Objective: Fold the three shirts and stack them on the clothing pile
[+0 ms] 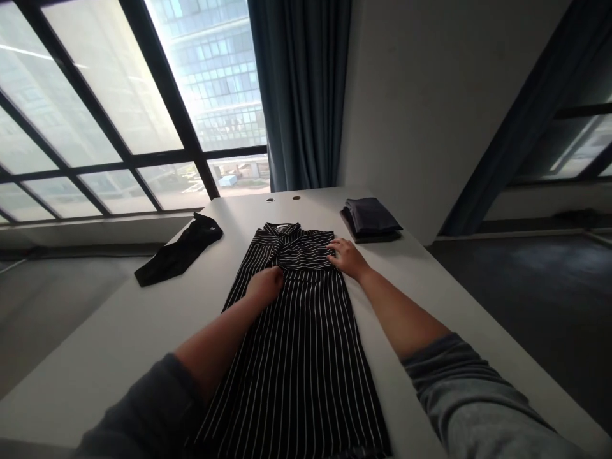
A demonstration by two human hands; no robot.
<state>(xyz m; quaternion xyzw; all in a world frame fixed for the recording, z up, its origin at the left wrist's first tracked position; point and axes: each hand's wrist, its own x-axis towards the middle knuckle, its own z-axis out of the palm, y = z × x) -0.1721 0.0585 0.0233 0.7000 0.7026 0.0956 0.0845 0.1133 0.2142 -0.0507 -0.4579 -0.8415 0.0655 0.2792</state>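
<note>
Seemingly an office room high in a building: tall black-framed windows [95, 127], a glass office tower [215, 76] outside, a long white desk [119, 338] with small cable holes [270, 199], blue-grey curtains [301, 95], dark carpet [526, 287].

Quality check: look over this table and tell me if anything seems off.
The loose black garment on the left of the table stands out: it lies twisted and unfolded, unlike the neatly folded dark stack at the far end. The striped shirt also looks rumpled across its chest, where fabric crosses diagonally beneath the left hand.
</note>
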